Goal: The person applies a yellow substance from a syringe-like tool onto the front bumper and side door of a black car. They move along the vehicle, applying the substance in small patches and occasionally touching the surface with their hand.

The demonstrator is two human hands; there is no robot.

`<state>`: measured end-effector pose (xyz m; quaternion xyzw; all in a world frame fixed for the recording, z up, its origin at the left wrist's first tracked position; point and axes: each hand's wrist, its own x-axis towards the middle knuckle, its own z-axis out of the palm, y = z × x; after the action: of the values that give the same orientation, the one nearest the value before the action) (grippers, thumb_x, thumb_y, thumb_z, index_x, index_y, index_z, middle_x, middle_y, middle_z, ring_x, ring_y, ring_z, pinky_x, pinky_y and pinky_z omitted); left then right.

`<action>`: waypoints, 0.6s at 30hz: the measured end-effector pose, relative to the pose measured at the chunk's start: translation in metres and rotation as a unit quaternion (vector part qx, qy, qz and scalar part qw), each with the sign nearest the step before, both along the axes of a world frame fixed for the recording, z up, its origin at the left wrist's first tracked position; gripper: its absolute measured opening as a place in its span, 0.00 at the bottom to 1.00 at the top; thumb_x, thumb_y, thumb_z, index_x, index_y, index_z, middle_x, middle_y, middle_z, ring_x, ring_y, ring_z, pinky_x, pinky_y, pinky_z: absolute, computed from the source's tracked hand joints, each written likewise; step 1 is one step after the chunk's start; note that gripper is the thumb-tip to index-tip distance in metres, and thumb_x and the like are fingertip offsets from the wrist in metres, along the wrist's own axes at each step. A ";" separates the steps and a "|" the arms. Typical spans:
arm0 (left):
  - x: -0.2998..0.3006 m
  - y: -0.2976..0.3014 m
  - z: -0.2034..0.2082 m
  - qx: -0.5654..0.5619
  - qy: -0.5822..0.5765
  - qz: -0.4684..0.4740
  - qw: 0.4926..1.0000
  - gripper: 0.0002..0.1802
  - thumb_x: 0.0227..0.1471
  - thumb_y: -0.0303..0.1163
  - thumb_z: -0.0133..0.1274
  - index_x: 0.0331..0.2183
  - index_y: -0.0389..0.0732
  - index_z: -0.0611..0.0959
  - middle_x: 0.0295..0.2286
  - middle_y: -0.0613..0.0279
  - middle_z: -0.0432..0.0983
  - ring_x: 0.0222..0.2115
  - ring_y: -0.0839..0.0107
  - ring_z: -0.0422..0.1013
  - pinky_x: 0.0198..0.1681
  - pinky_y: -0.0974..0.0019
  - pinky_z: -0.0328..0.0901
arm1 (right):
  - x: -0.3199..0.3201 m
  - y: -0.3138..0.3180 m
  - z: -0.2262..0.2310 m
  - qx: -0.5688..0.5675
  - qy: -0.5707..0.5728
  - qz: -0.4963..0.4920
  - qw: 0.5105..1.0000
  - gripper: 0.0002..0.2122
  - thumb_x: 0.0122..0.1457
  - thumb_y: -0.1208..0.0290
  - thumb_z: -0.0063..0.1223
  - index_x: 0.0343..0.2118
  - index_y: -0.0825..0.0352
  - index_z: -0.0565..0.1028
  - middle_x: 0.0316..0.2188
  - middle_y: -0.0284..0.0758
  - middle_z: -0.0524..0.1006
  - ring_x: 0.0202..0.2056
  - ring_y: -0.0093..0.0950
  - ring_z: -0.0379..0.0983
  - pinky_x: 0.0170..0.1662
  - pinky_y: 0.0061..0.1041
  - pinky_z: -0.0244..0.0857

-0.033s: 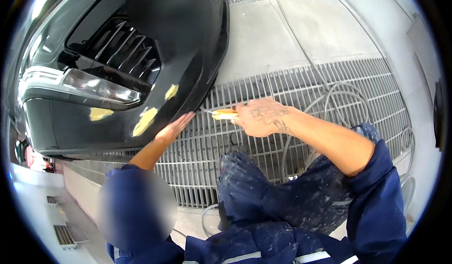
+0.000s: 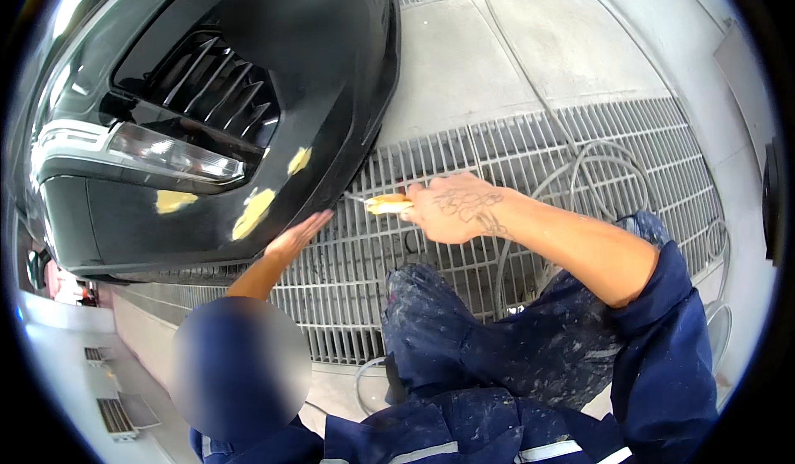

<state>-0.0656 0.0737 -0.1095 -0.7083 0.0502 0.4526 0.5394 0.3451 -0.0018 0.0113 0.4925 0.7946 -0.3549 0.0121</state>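
Note:
A dark car bumper (image 2: pixel 323 75) fills the left side, with several pale yellow filler patches on it. One long filler patch (image 2: pixel 252 214) lies below the headlight (image 2: pixel 178 153), and smaller patches sit to its left and upper right. My left hand (image 2: pixel 300 236) is open, its fingers stretched out flat along the bumper's lower edge. In my right hand (image 2: pixel 454 207), closed round its yellow handle, is a putty knife (image 2: pixel 387 205). Its thin blade points left toward the bumper edge, close to my left fingertips; whether it touches is too small to tell.
Metal floor grating (image 2: pixel 447 153) runs beneath my hands, with a pale floor slab (image 2: pixel 447 58) beyond it. A coiled hose (image 2: pixel 609 170) lies on the grating at right, before a white wall (image 2: pixel 704 75). My knees in paint-spotted trousers (image 2: pixel 489 331) are bent below.
My right hand and the putty knife have shifted slightly left. My left hand has slid a little down and left along the bumper edge, fingers still stretched out.

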 end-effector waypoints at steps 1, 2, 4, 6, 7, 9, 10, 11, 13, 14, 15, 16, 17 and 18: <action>-0.032 -0.008 -0.008 -0.007 0.026 -0.002 1.000 0.41 0.70 0.52 0.34 0.74 0.38 0.52 0.75 0.56 0.39 0.75 0.59 0.36 0.77 0.53 0.31 | -0.005 -0.003 -0.002 0.002 0.006 0.012 1.000 0.22 0.75 0.56 0.39 0.53 0.74 0.73 0.35 0.47 0.82 0.38 0.44 0.82 0.43 0.46 0.74; -0.073 -0.014 -0.018 -0.028 0.024 0.044 0.998 0.40 0.70 0.51 0.36 0.73 0.39 0.54 0.75 0.57 0.40 0.75 0.60 0.38 0.77 0.54 0.33 | -0.010 -0.006 -0.004 0.003 0.011 0.026 1.000 0.22 0.76 0.55 0.37 0.54 0.73 0.71 0.33 0.47 0.82 0.35 0.43 0.82 0.41 0.46 0.73; -0.177 -0.030 -0.034 -0.067 -0.025 0.230 0.971 0.39 0.68 0.49 0.39 0.72 0.39 0.57 0.74 0.57 0.43 0.74 0.62 0.41 0.76 0.56 0.37 | -0.021 -0.009 -0.016 0.013 0.000 0.054 0.998 0.23 0.76 0.55 0.37 0.54 0.74 0.71 0.33 0.46 0.82 0.35 0.43 0.82 0.40 0.46 0.73; -0.277 -0.080 -0.026 -0.073 -0.095 0.413 0.903 0.38 0.67 0.47 0.42 0.71 0.39 0.61 0.73 0.58 0.46 0.74 0.64 0.44 0.75 0.57 0.40 | -0.040 -0.011 -0.025 0.024 0.036 0.098 0.994 0.23 0.76 0.54 0.37 0.54 0.74 0.71 0.33 0.46 0.82 0.35 0.43 0.82 0.39 0.45 0.73; -0.291 -0.095 -0.020 -0.088 -0.126 0.450 0.880 0.37 0.67 0.46 0.44 0.70 0.40 0.63 0.73 0.58 0.47 0.73 0.65 0.46 0.74 0.58 0.42 | -0.047 -0.011 -0.033 0.041 0.050 0.098 0.993 0.23 0.76 0.54 0.37 0.53 0.74 0.71 0.33 0.46 0.82 0.34 0.44 0.82 0.38 0.45 0.73; -0.235 -0.079 -0.020 -0.160 -0.210 0.496 0.827 0.32 0.65 0.42 0.48 0.66 0.40 0.72 0.68 0.52 0.63 0.69 0.64 0.60 0.70 0.57 0.56 | -0.049 -0.006 -0.046 0.035 0.029 0.062 0.997 0.23 0.76 0.54 0.37 0.53 0.74 0.71 0.32 0.46 0.82 0.33 0.43 0.82 0.38 0.44 0.73; -0.212 -0.078 -0.014 -0.163 -0.202 0.507 0.822 0.29 0.64 0.40 0.50 0.63 0.40 0.75 0.62 0.53 0.69 0.63 0.62 0.66 0.64 0.56 0.61 | -0.050 -0.003 -0.046 0.037 0.025 0.051 0.998 0.23 0.76 0.55 0.37 0.53 0.74 0.71 0.32 0.46 0.82 0.33 0.43 0.82 0.38 0.44 0.74; -0.191 -0.078 -0.010 -0.163 -0.196 0.521 0.814 0.26 0.63 0.38 0.51 0.60 0.40 0.78 0.56 0.53 0.76 0.58 0.61 0.73 0.59 0.55 0.67 | -0.047 -0.002 -0.035 0.026 0.012 0.061 0.998 0.22 0.76 0.56 0.38 0.52 0.75 0.71 0.30 0.46 0.82 0.32 0.42 0.82 0.39 0.43 0.75; -0.158 -0.085 -0.009 -0.178 -0.192 0.543 0.798 0.20 0.62 0.35 0.53 0.54 0.40 0.81 0.43 0.55 0.85 0.45 0.59 0.82 0.44 0.54 0.75 | -0.045 -0.006 -0.021 0.055 0.007 0.065 0.996 0.22 0.76 0.55 0.38 0.51 0.75 0.71 0.28 0.45 0.82 0.30 0.41 0.82 0.38 0.43 0.75; -0.142 -0.088 -0.011 -0.194 -0.197 0.548 0.789 0.17 0.62 0.33 0.53 0.51 0.39 0.82 0.36 0.56 0.88 0.37 0.57 0.85 0.35 0.54 0.78 | -0.044 -0.010 -0.015 0.067 0.005 0.066 0.996 0.22 0.76 0.55 0.38 0.51 0.75 0.71 0.28 0.44 0.82 0.29 0.41 0.82 0.37 0.43 0.75; -0.124 -0.095 -0.010 -0.211 -0.208 0.547 0.783 0.16 0.63 0.33 0.52 0.50 0.40 0.82 0.35 0.56 0.88 0.36 0.57 0.85 0.34 0.54 0.77 | -0.046 -0.014 -0.007 0.041 0.042 0.064 0.996 0.22 0.76 0.54 0.40 0.49 0.74 0.71 0.26 0.43 0.81 0.26 0.42 0.81 0.35 0.45 0.74; -0.117 -0.096 -0.019 -0.232 -0.221 0.525 0.789 0.14 0.64 0.33 0.50 0.49 0.41 0.81 0.33 0.55 0.88 0.33 0.56 0.85 0.32 0.53 0.77 | -0.048 -0.018 -0.006 0.062 0.067 0.076 0.993 0.22 0.76 0.54 0.40 0.49 0.74 0.71 0.26 0.42 0.81 0.26 0.42 0.81 0.35 0.45 0.74; -0.110 -0.100 -0.026 -0.252 -0.235 0.502 0.793 0.13 0.65 0.34 0.49 0.47 0.41 0.80 0.31 0.54 0.87 0.30 0.56 0.85 0.30 0.53 0.77 | -0.049 -0.023 -0.003 0.084 0.090 0.091 0.988 0.22 0.76 0.54 0.41 0.48 0.74 0.71 0.25 0.42 0.81 0.25 0.43 0.81 0.34 0.45 0.73; -0.096 -0.096 -0.028 -0.257 -0.255 0.492 0.791 0.12 0.65 0.35 0.49 0.46 0.42 0.80 0.28 0.54 0.87 0.28 0.55 0.85 0.29 0.53 0.76 | -0.048 -0.024 0.004 0.107 0.113 0.102 0.983 0.22 0.75 0.54 0.41 0.48 0.74 0.71 0.25 0.42 0.81 0.25 0.43 0.80 0.34 0.46 0.73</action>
<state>-0.1617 -0.0227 -0.1379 -0.8394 -0.3304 0.4302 0.0348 0.2968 -0.0260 0.0151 0.3638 0.8705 -0.3179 -0.0941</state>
